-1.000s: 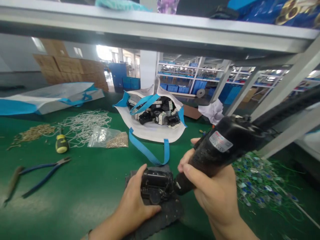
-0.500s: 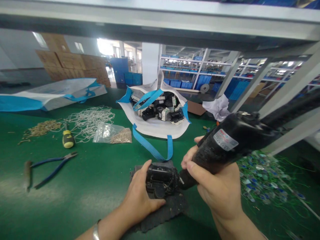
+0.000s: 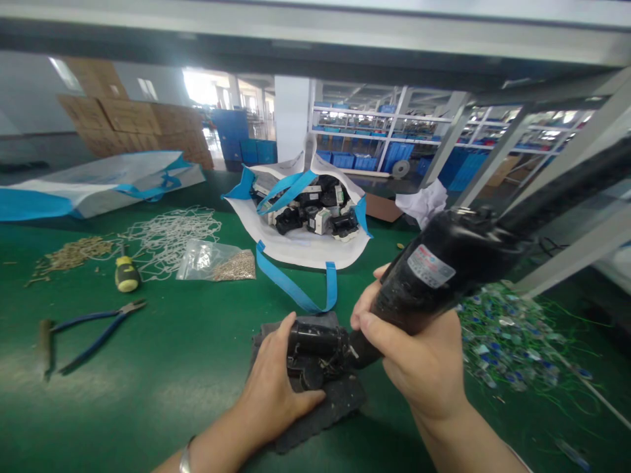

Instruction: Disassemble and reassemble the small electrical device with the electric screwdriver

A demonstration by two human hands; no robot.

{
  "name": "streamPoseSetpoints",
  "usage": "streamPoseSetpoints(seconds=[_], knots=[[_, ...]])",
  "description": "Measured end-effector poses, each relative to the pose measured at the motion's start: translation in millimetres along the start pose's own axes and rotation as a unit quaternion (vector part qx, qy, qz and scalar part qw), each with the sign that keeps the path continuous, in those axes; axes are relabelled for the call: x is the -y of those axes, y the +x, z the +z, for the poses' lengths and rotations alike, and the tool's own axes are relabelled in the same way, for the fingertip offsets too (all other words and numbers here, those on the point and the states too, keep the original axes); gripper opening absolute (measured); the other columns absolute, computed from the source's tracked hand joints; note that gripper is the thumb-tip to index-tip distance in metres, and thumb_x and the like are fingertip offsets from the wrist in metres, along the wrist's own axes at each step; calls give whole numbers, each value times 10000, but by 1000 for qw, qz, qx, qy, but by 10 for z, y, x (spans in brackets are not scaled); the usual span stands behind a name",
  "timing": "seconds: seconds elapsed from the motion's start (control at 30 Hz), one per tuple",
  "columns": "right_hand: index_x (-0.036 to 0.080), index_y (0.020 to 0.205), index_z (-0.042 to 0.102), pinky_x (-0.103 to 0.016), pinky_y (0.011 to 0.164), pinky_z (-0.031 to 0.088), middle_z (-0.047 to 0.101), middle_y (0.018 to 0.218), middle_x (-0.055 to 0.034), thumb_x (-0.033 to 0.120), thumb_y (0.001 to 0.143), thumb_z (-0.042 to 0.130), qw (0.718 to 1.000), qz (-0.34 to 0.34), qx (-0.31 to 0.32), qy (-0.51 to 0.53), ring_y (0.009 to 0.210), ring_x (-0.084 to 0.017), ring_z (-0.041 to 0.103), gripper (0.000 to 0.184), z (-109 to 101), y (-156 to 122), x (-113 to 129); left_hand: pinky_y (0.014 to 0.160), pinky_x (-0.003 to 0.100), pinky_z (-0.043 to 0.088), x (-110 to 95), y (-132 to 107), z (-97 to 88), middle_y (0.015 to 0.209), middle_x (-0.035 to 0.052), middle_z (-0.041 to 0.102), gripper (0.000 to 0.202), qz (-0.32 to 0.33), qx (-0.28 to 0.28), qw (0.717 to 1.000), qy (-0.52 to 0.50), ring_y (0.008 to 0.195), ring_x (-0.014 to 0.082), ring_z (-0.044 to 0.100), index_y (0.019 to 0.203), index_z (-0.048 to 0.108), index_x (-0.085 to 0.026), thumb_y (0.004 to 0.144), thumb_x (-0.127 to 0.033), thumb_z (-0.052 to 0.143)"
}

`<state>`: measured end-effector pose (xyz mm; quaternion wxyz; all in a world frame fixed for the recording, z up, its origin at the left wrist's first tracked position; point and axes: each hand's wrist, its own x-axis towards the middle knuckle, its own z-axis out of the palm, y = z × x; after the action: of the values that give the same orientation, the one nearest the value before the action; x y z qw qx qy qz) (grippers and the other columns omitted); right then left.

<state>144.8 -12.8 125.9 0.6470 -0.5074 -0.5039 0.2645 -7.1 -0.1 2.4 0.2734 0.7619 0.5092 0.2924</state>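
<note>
My left hand (image 3: 273,374) is closed around the left end of a black cylindrical part (image 3: 315,345), perhaps a meter body, which lies on a dark grey pad (image 3: 325,414) on the green table. My right hand (image 3: 414,355) grips a black power screwdriver (image 3: 419,282) with a silver label and a thick cable at its rear. The tool tilts down to the left, and its nose meets the right end of the black part. Its tip is hidden. Behind the part stands a white bag (image 3: 300,253) with blue straps, holding several black and white parts.
At left lie blue-handled pliers (image 3: 98,335), a yellow-black screwdriver (image 3: 127,274), white cords (image 3: 172,240), and a plastic bag of small screws (image 3: 234,266). Green-stringed tags (image 3: 513,341) are heaped at right. A shelf beam (image 3: 296,49) crosses overhead; a slanted post (image 3: 576,249) stands at right.
The whole scene has shifted slightly left in view as the camera moved. Both hands keep their hold; the power screwdriver stays against the black part.
</note>
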Motion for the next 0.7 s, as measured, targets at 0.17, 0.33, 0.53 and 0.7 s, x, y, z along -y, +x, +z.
streamPoseSetpoints(seconds=[0.17, 0.33, 0.53, 0.7], knots=[[188, 846, 497, -318, 508, 404, 505, 581, 28, 181, 581, 595, 1000, -2, 8, 8, 513, -156, 490, 283, -46, 7, 36, 963, 494, 294, -50, 8, 17, 1269, 140, 353, 1010, -25, -12, 1000, -3, 1175, 296, 336, 1293, 114, -185, 483, -270, 712], [224, 947, 486, -331, 535, 411, 537, 590, 38, 109, 647, 554, 994, -69, 35, 74, 522, -162, 507, 328, -232, 50, 141, 953, 457, 317, -99, 51, -107, 1196, 120, 419, 906, -53, 13, 996, -74, 1114, 278, 415, 1281, 147, -188, 529, -194, 653], [218, 956, 501, -334, 562, 417, 547, 605, 39, 92, 632, 554, 990, -89, -27, 102, 538, -157, 515, 351, -269, 117, 129, 987, 408, 290, 7, 131, -273, 1221, 94, 420, 943, -27, 128, 974, -186, 1099, 249, 442, 1282, 149, -227, 498, -90, 655], [206, 887, 502, -328, 543, 416, 505, 597, 44, 134, 574, 580, 994, -27, -41, 95, 519, -149, 493, 331, -138, 105, 47, 1012, 401, 244, 52, 159, -300, 1275, 93, 376, 930, -26, 178, 953, -244, 1143, 239, 403, 1268, 147, -241, 501, -49, 635]])
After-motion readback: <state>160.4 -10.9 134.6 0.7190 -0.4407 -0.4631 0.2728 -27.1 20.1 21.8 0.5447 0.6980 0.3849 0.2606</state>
